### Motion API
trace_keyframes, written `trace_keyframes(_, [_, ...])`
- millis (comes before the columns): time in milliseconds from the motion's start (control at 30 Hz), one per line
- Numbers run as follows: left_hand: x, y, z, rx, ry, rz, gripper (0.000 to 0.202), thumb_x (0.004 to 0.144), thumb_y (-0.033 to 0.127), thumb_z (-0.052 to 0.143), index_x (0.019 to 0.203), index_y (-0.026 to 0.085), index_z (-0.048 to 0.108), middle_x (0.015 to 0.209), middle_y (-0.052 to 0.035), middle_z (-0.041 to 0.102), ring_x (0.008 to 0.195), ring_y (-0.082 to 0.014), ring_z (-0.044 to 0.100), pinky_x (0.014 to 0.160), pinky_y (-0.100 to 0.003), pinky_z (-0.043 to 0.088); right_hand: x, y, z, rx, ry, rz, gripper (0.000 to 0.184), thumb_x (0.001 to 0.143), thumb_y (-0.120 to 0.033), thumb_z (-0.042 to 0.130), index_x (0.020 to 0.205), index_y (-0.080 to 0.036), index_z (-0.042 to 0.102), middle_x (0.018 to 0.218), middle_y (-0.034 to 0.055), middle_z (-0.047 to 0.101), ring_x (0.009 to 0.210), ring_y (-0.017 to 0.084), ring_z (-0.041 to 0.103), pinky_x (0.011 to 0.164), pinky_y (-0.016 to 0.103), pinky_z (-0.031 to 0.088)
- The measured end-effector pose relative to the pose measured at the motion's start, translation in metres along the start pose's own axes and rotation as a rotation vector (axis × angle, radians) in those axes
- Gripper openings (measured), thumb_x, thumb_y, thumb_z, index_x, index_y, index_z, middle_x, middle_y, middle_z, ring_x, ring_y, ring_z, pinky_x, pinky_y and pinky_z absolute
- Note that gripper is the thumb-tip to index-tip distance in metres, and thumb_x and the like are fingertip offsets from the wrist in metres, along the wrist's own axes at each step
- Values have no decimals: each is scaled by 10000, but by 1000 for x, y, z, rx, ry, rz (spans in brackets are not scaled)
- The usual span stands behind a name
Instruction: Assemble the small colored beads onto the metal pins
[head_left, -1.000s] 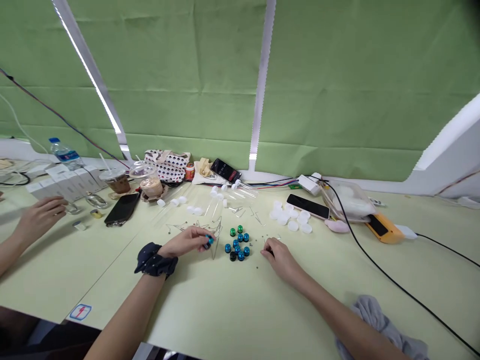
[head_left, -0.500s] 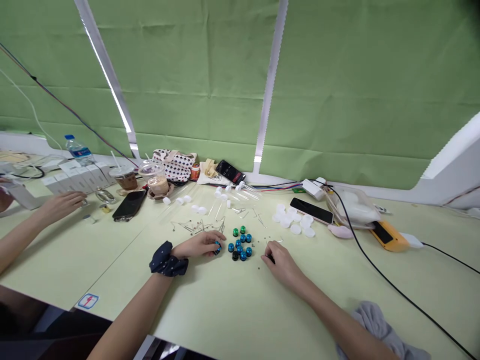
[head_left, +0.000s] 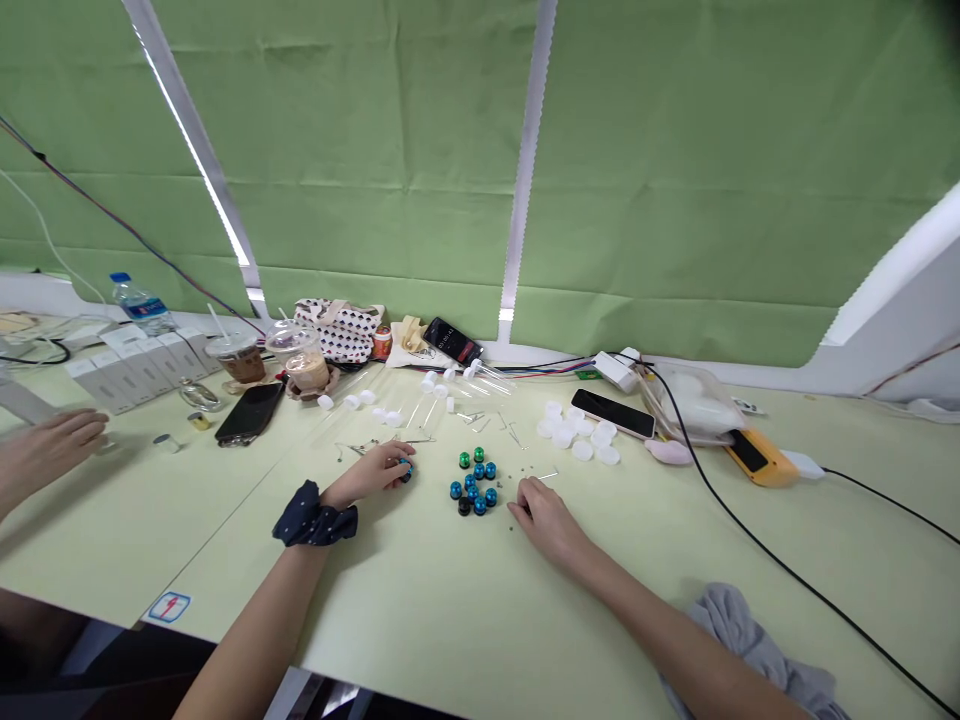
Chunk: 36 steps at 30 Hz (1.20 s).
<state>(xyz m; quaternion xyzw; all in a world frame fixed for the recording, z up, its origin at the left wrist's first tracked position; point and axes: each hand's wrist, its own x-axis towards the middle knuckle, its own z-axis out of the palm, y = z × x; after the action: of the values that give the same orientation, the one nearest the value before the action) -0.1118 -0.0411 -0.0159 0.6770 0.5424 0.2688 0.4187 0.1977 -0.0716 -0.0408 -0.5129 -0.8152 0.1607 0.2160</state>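
My left hand (head_left: 373, 471), with a dark scrunchie (head_left: 315, 514) on its wrist, rests on the pale green table and pinches a small blue bead (head_left: 406, 468) at its fingertips. My right hand (head_left: 543, 511) lies to the right with fingers curled down on something tiny that I cannot make out. Between the hands sits a cluster of blue, green and black beads (head_left: 474, 484). Thin metal pins (head_left: 390, 440) lie scattered just beyond my left hand, and another pin (head_left: 545, 476) lies by my right.
White caps (head_left: 582, 439), clear tubes (head_left: 435, 392), two phones (head_left: 249, 412) (head_left: 613, 412), drink cups (head_left: 298, 358) and a black cable (head_left: 757, 536) crowd the far table. A grey cloth (head_left: 757, 650) lies front right. Another person's hand (head_left: 46, 447) works at the left beside white boxes (head_left: 135, 362).
My left hand with the blue bead has drawn slightly left, away from the bead cluster. The other person's hand at left pulled back toward the table edge. The view shifted a little.
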Motion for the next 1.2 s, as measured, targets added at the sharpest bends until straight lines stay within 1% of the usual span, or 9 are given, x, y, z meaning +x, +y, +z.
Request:
trace_keyframes(100, [1,4,9,29,54,29,281,761,375,508,884,163,644,1139,-91,544,550,-91,551,505,-240,472,-2,-3,-3,9,-16,9,100,825,-185,455,726,-199,450,810,41,528,695,166,520,637,281,395])
trace_keyframes(233, [2,10,27,180,105,169,235,765,296,488,887,177,649,981,-69,602,679,-143,578,591,-254,472,-4,-6,-8,29,-58,53,70,811,-205,496,745,-195,475,835,39,524,723,167,530,655,284,398])
trace_keyframes(300, [2,12,33,260,141,214,231,763,271,482,890,183,654,919,-61,614,698,-156,572,612,-261,460,-5,-5,-11,47,-76,62,55,802,-221,518,762,-197,489,839,36,528,747,171,534,662,283,398])
trace_keyframes(467, [3,8,33,320,180,199,241,753,274,490,884,185,671,888,-58,627,625,-151,549,586,-269,435,-3,2,-18,66,-104,77,49,806,-225,512,769,-193,518,828,32,545,763,167,533,672,280,391])
trace_keyframes(567, [4,5,32,296,192,168,271,752,292,503,937,181,666,848,-58,633,611,-151,535,570,-264,428,0,7,-20,69,-99,89,43,801,-204,507,767,-191,531,814,27,553,750,159,530,662,274,383])
trace_keyframes(633, [4,6,34,294,207,178,284,752,297,508,965,183,660,826,-56,632,602,-148,520,568,-263,423,1,10,-21,75,-90,95,52,799,-183,497,764,-190,534,803,24,553,741,154,528,658,270,382])
trace_keyframes(767, [2,13,39,305,230,236,264,755,291,511,945,190,665,844,-58,627,572,-131,485,570,-267,413,3,12,-20,74,-65,88,79,791,-145,488,760,-190,545,795,20,545,732,149,527,664,266,386])
trace_keyframes(933, [0,20,42,308,196,280,269,772,276,495,970,194,658,938,-73,615,608,-134,510,589,-271,423,2,10,-16,64,-61,60,106,795,-131,478,778,-191,564,806,24,534,750,153,535,667,265,394])
trace_keyframes(1200, [-1,19,43,355,185,269,286,781,251,496,1025,194,634,984,-88,598,656,-148,543,637,-286,445,1,9,-12,15,-7,92,150,799,-88,448,811,-183,564,856,50,524,790,174,562,679,277,407])
